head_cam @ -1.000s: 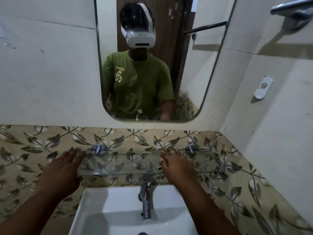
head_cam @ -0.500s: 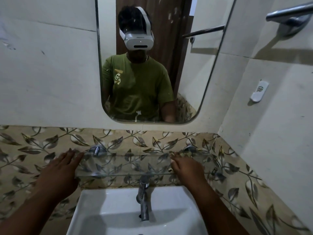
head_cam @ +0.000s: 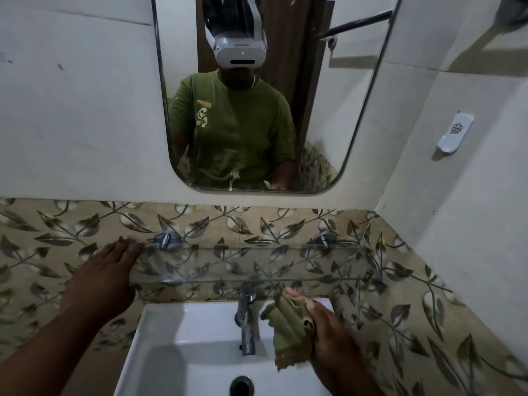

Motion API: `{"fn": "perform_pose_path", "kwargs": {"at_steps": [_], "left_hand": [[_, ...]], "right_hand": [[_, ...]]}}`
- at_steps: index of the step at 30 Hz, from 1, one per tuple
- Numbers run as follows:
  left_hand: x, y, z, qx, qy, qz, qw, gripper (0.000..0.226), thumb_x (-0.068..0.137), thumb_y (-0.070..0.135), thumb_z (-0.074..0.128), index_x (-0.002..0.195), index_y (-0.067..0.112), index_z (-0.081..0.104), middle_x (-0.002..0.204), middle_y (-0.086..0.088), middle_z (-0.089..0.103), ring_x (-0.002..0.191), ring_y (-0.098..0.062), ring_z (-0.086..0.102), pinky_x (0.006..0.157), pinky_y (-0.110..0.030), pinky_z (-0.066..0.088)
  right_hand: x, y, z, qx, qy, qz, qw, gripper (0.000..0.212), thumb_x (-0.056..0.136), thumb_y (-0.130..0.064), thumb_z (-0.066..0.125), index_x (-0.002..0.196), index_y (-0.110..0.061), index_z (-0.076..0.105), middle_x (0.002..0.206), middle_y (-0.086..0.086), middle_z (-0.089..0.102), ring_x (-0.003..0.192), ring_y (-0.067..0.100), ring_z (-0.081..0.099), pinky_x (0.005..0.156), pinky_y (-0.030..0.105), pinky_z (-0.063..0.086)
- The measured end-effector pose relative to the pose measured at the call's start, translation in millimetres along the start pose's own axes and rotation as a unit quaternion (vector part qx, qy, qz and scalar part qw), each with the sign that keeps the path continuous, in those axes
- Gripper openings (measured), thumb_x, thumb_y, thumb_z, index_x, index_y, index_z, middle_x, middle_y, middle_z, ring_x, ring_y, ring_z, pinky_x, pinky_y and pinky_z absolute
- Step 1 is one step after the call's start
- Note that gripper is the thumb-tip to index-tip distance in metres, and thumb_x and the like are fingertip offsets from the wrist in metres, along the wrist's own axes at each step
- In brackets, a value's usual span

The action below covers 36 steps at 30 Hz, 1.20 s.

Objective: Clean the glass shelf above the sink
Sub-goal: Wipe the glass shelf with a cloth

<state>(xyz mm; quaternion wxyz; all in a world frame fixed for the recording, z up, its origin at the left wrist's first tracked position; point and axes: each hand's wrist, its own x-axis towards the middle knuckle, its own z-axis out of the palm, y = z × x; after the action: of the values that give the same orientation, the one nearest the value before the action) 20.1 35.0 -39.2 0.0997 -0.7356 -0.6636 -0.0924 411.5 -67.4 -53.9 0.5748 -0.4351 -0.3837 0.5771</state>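
Nearest, the white sink point(head_cam: 171, 332) sits below with its steel tap point(head_cam: 247, 321) rising at the back rim. Just right of the tap, the right hand point(head_cam: 328, 330) is closed around a crumpled olive cloth point(head_cam: 288, 324), held over the basin and below the shelf, not touching the glass. Beyond, the glass shelf point(head_cam: 251, 264) runs along the leaf-patterned tile wall point(head_cam: 43, 252) on two metal brackets point(head_cam: 165, 240). The left hand point(head_cam: 105, 270) lies open and flat, fingertips point(head_cam: 131, 247) at the shelf's left end. The risk, as I judge it: the glass is clear and its front edge hard to see, so the cloth hand could knock it when lifting, and leaning on the unsupported end could strain the brackets. A loose corner of cloth could snag the tap. Farthest, the mirror point(head_cam: 357, 124) hangs above.
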Motion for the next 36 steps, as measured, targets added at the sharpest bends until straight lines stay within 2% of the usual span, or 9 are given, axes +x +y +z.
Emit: {"fn": "perform_pose_path", "kwargs": {"at_steps": [3,7,10,15,17,20,24,30,36], "left_hand": [[1.0,0.1,0.5,-0.009,0.002,-0.006,1.000,0.099,0.044,0.014,0.080,0.138,0.014,0.048,0.142,-0.019,0.049,0.128,-0.038,0.047,0.103,-0.049,0.038],[1.1,-0.6,1.9,-0.007,-0.004,-0.010,1.000,0.099,0.046,0.015,0.079,0.139,0.015,0.046,0.143,-0.018,0.047,0.129,-0.037,0.046,0.104,-0.049,0.036],[1.0,-0.1,2.5,-0.011,-0.006,-0.013,1.000,0.098,0.048,0.016,0.079,0.140,0.015,0.045,0.144,-0.017,0.046,0.130,-0.037,0.045,0.105,-0.049,0.035],[0.6,0.4,3.1,-0.013,-0.005,-0.014,1.000,0.099,0.047,0.016,0.082,0.140,0.014,0.045,0.144,-0.018,0.047,0.130,-0.037,0.046,0.105,-0.050,0.036],[0.0,0.1,2.9,-0.013,-0.005,-0.016,1.000,0.099,0.049,0.017,0.080,0.141,0.016,0.043,0.145,-0.017,0.045,0.131,-0.036,0.044,0.106,-0.049,0.034],[-0.5,0.0,2.7,-0.013,-0.005,-0.017,1.000,0.099,0.050,0.017,0.078,0.142,0.019,0.042,0.146,-0.015,0.045,0.132,-0.035,0.043,0.106,-0.048,0.034],[0.4,-0.2,3.2,-0.013,-0.004,-0.014,1.000,0.099,0.050,0.017,0.078,0.142,0.019,0.041,0.146,-0.015,0.044,0.132,-0.035,0.043,0.106,-0.048,0.034],[1.1,-2.7,5.3,-0.009,-0.002,-0.016,1.000,0.097,0.054,0.020,0.076,0.143,0.021,0.040,0.148,-0.013,0.043,0.133,-0.034,0.042,0.107,-0.048,0.034],[1.0,-1.0,2.2,0.000,-0.001,-0.021,1.000,0.097,0.054,0.022,0.076,0.144,0.022,0.039,0.149,-0.013,0.041,0.134,-0.033,0.041,0.108,-0.047,0.033]], "right_hand": [[-1.8,32.6,-15.9,0.191,0.055,0.162,0.967,0.033,0.090,-0.033,0.061,0.107,-0.009,0.077,0.125,0.018,0.068,0.116,0.045,0.062,0.100,0.058,0.047],[14.1,66.1,-50.6,0.290,0.102,0.227,0.924,0.086,0.055,-0.058,0.085,0.115,0.002,0.071,0.123,0.031,0.064,0.114,0.059,0.056,0.085,0.063,0.049],[37.0,79.7,-69.9,0.311,0.090,0.213,0.922,0.050,0.073,-0.055,0.077,0.073,-0.006,0.065,0.080,0.024,0.058,0.075,0.036,0.054,0.064,0.040,0.045],[74.4,67.7,-92.0,0.148,0.049,0.206,0.966,0.043,0.062,-0.020,0.088,0.057,-0.009,0.046,0.060,0.015,0.045,0.050,0.025,0.042,0.042,0.031,0.033],[86.8,53.4,-93.2,-0.062,0.132,0.148,0.978,0.015,0.084,-0.020,0.074,0.086,-0.010,0.062,0.079,0.016,0.061,0.068,0.032,0.058,0.055,0.035,0.046],[109.7,68.7,-107.6,-0.401,0.247,0.010,0.882,0.043,0.097,-0.016,0.059,0.139,-0.013,0.051,0.132,0.022,0.058,0.120,0.042,0.055,0.100,0.045,0.047],[118.3,133.7,-137.6,-0.647,0.139,-0.049,0.748,0.056,0.085,-0.018,0.071,0.138,-0.026,0.055,0.130,0.023,0.062,0.123,0.046,0.055,0.108,0.060,0.038],[104.8,176.5,-149.0,-0.655,0.023,0.034,0.755,0.068,0.084,-0.052,0.045,0.143,-0.019,0.048,0.132,0.020,0.062,0.121,0.044,0.057,0.102,0.059,0.045],[90.0,138.0,-127.1,-0.778,-0.131,0.078,0.610,0.127,0.054,-0.105,0.020,0.152,-0.035,-0.017,0.160,-0.005,-0.020,0.149,0.024,-0.017,0.114,0.055,-0.015]]}}
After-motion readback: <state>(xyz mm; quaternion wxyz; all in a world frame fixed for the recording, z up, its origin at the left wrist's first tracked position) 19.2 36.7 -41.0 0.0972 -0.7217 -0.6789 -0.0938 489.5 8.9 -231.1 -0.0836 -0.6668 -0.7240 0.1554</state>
